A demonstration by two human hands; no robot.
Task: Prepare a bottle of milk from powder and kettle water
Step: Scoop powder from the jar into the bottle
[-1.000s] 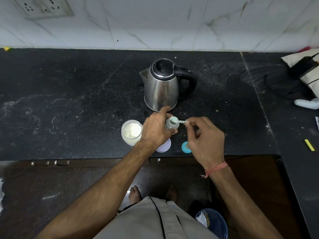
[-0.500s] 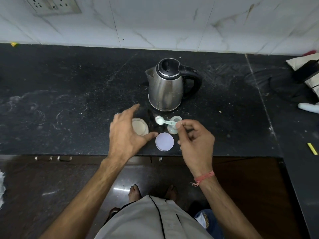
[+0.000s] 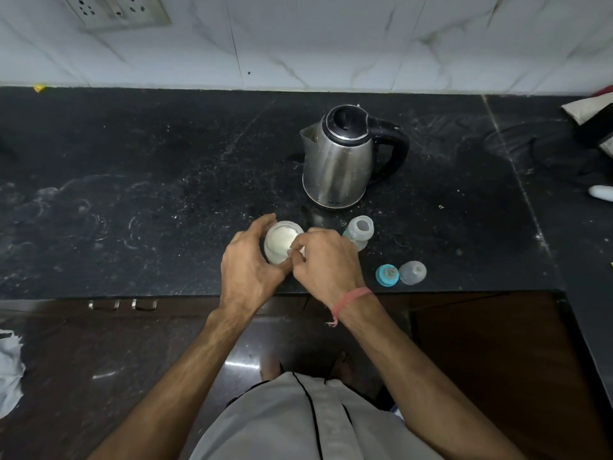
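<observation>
An open jar of white milk powder (image 3: 281,242) stands near the front of the black counter (image 3: 166,194). My left hand (image 3: 248,263) wraps around the jar's left side. My right hand (image 3: 326,260) pinches a small scoop at the jar's mouth; the scoop is mostly hidden under my fingers. An uncapped clear baby bottle (image 3: 360,231) stands just right of my right hand. A steel kettle (image 3: 341,157) with a black lid and handle stands behind them. The bottle's blue ring (image 3: 387,274) and clear cap (image 3: 412,272) lie to the right.
The counter's front edge runs just below my hands, with dark cabinet doors underneath. A white tiled wall with a socket plate (image 3: 116,9) is behind. A bag and cable (image 3: 590,127) sit at the far right, near a white object (image 3: 601,193).
My left hand left the bottle and took hold of the powder jar. My right hand carried the scoop from the bottle's mouth leftward to the jar.
</observation>
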